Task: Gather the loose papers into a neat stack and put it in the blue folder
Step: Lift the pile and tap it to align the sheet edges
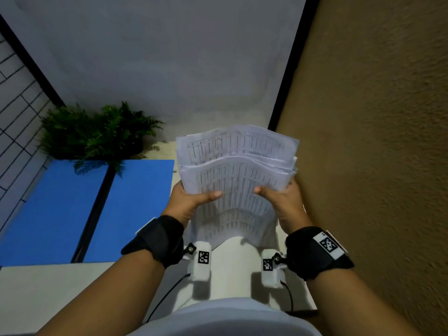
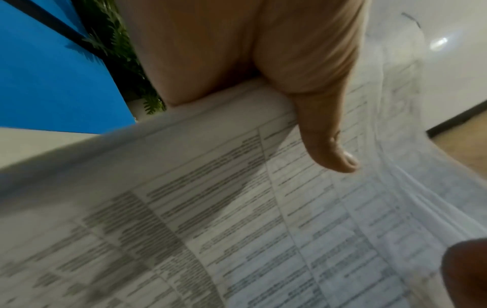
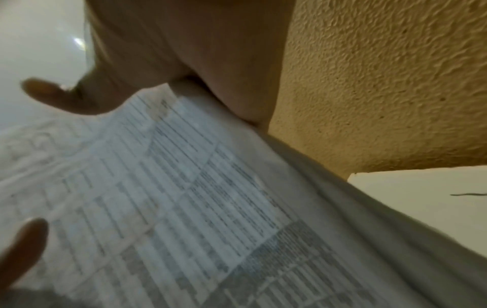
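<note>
White printed papers (image 1: pixel 236 175), one uneven stack, stand raised above the bench (image 1: pixel 60 287), gripped at each side by left hand (image 1: pixel 191 202) and right hand (image 1: pixel 283 202), thumbs pressed on front. One blue folder (image 1: pixel 72 209) lies open on the bench, left of the stack, beside one plant (image 1: pixel 97 132).

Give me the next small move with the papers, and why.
Probably tap the stack of papers on edge against the table to square it. The left hand and right hand hold it by its sides, but sheets stick out unevenly at the top. The blue folder lies open to the left.
</note>
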A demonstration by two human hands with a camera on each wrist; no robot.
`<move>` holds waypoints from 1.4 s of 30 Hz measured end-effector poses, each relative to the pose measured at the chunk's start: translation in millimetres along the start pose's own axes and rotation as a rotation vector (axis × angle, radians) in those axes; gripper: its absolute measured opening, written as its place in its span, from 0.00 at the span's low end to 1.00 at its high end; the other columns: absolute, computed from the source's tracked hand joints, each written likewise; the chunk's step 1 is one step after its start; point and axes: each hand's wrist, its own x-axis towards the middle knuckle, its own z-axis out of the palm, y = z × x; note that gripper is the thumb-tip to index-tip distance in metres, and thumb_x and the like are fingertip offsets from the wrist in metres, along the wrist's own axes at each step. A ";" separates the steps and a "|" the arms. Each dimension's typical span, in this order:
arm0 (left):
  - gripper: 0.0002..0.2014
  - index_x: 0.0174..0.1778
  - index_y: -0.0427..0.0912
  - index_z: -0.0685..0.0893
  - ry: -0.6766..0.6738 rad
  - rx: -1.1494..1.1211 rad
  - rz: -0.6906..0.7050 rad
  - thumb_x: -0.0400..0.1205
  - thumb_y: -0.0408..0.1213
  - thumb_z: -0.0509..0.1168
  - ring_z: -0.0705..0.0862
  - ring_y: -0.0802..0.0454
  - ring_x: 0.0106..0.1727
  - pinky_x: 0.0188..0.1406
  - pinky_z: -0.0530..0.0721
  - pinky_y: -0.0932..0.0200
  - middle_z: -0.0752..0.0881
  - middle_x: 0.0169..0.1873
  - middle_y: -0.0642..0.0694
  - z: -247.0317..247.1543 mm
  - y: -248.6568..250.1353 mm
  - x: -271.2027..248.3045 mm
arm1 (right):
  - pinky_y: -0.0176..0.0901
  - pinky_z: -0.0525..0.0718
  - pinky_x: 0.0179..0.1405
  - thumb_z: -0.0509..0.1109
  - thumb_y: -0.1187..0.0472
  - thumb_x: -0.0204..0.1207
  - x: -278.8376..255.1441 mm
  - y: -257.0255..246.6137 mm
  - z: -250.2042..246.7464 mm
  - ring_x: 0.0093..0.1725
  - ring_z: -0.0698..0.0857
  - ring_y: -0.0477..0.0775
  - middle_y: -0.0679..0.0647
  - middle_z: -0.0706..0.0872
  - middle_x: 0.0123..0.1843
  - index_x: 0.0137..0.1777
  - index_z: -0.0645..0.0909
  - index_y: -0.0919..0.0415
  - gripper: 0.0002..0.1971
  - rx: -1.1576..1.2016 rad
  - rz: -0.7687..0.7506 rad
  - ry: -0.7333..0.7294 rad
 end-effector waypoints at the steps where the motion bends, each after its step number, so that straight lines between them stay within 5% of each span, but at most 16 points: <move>1: 0.33 0.64 0.37 0.85 0.017 -0.002 -0.004 0.60 0.32 0.82 0.90 0.50 0.57 0.58 0.88 0.54 0.92 0.54 0.45 0.8 0.9 2.8 | 0.65 0.85 0.63 0.89 0.52 0.51 2.1 0.2 -0.1 0.62 0.88 0.59 0.59 0.90 0.61 0.67 0.80 0.58 0.41 0.013 -0.004 0.027; 5: 0.26 0.65 0.37 0.85 0.069 -0.006 0.011 0.69 0.30 0.80 0.90 0.47 0.58 0.62 0.87 0.47 0.91 0.56 0.42 5.1 5.6 10.7 | 0.65 0.86 0.62 0.83 0.68 0.64 11.5 -4.1 4.9 0.58 0.90 0.57 0.59 0.92 0.56 0.62 0.84 0.63 0.25 0.005 0.001 0.098; 9: 0.25 0.63 0.38 0.86 0.107 -0.035 0.105 0.69 0.34 0.80 0.91 0.49 0.55 0.54 0.89 0.55 0.92 0.54 0.44 6.5 23.9 11.9 | 0.62 0.87 0.60 0.83 0.66 0.64 7.0 -20.4 11.0 0.56 0.91 0.58 0.59 0.92 0.55 0.60 0.84 0.64 0.24 0.067 -0.071 0.135; 12: 0.35 0.65 0.40 0.84 0.114 -0.004 0.173 0.62 0.42 0.85 0.90 0.48 0.57 0.56 0.89 0.51 0.91 0.56 0.45 1.9 29.4 11.4 | 0.59 0.88 0.58 0.84 0.56 0.58 -2.2 -28.8 9.7 0.57 0.90 0.57 0.55 0.91 0.56 0.59 0.81 0.49 0.27 0.089 -0.133 0.210; 15: 0.39 0.66 0.46 0.78 0.121 0.007 0.215 0.59 0.46 0.84 0.88 0.49 0.60 0.57 0.88 0.47 0.88 0.59 0.46 5.1 30.3 6.7 | 0.62 0.89 0.56 0.84 0.46 0.56 -13.4 -34.0 12.8 0.64 0.86 0.59 0.52 0.80 0.67 0.64 0.68 0.28 0.38 0.094 -0.215 0.267; 18: 0.42 0.66 0.51 0.73 0.118 -0.003 0.282 0.58 0.54 0.83 0.86 0.49 0.60 0.55 0.88 0.50 0.83 0.61 0.44 9.7 34.4 0.4 | 0.67 0.87 0.58 0.79 0.40 0.61 -18.7 -39.7 18.2 0.70 0.79 0.58 0.38 0.71 0.68 0.68 0.60 0.18 0.40 -0.047 -0.421 0.313; 21: 0.46 0.70 0.54 0.71 0.127 -0.004 0.335 0.58 0.63 0.81 0.85 0.47 0.57 0.47 0.89 0.55 0.80 0.61 0.42 12.6 41.4 -5.7 | 0.58 0.87 0.59 0.73 0.41 0.70 -17.0 -44.3 24.8 0.70 0.77 0.52 0.29 0.66 0.66 0.71 0.67 0.25 0.29 -0.240 -0.574 0.331; 24: 0.42 0.69 0.58 0.72 0.155 0.009 0.393 0.60 0.66 0.78 0.85 0.48 0.54 0.47 0.88 0.53 0.80 0.54 0.44 15.7 45.7 -8.8 | 0.41 0.86 0.58 0.70 0.56 0.80 -14.4 -44.3 28.4 0.62 0.78 0.36 0.30 0.70 0.60 0.54 0.81 0.39 0.09 -0.253 -0.650 0.384; 27: 0.40 0.69 0.55 0.73 0.228 0.052 0.411 0.63 0.66 0.74 0.84 0.50 0.56 0.56 0.86 0.49 0.81 0.54 0.48 15.4 46.1 -7.2 | 0.32 0.84 0.55 0.64 0.66 0.84 -13.7 -39.5 25.9 0.57 0.78 0.30 0.36 0.72 0.58 0.49 0.77 0.45 0.12 -0.224 -0.641 0.449; 33: 0.39 0.67 0.53 0.73 0.268 0.025 0.402 0.65 0.72 0.70 0.84 0.57 0.51 0.55 0.86 0.54 0.81 0.53 0.48 17.7 45.9 -6.8 | 0.27 0.79 0.59 0.67 0.51 0.78 -13.2 -27.1 22.9 0.65 0.75 0.35 0.30 0.68 0.65 0.61 0.81 0.45 0.12 -0.374 -0.682 0.320; 36: 0.32 0.65 0.52 0.75 0.313 0.045 0.392 0.69 0.64 0.69 0.83 0.51 0.58 0.62 0.84 0.48 0.81 0.60 0.46 20.3 45.8 -7.6 | 0.22 0.76 0.59 0.70 0.48 0.76 -15.7 -23.8 22.6 0.64 0.74 0.35 0.38 0.71 0.64 0.50 0.85 0.46 0.07 -0.427 -0.687 0.299; 39: 0.29 0.64 0.52 0.76 0.334 0.059 0.386 0.70 0.61 0.70 0.84 0.49 0.57 0.60 0.85 0.46 0.81 0.58 0.46 21.0 47.3 -8.5 | 0.27 0.81 0.57 0.72 0.51 0.74 -17.1 -23.9 21.7 0.64 0.75 0.33 0.36 0.69 0.64 0.51 0.83 0.46 0.07 -0.366 -0.685 0.336; 42: 0.25 0.63 0.49 0.78 0.309 0.055 0.418 0.73 0.53 0.74 0.84 0.60 0.50 0.51 0.86 0.60 0.82 0.51 0.51 22.6 49.0 -10.6 | 0.39 0.86 0.57 0.72 0.49 0.76 -16.3 -27.9 23.4 0.66 0.77 0.46 0.30 0.67 0.66 0.67 0.78 0.39 0.19 -0.350 -0.657 0.336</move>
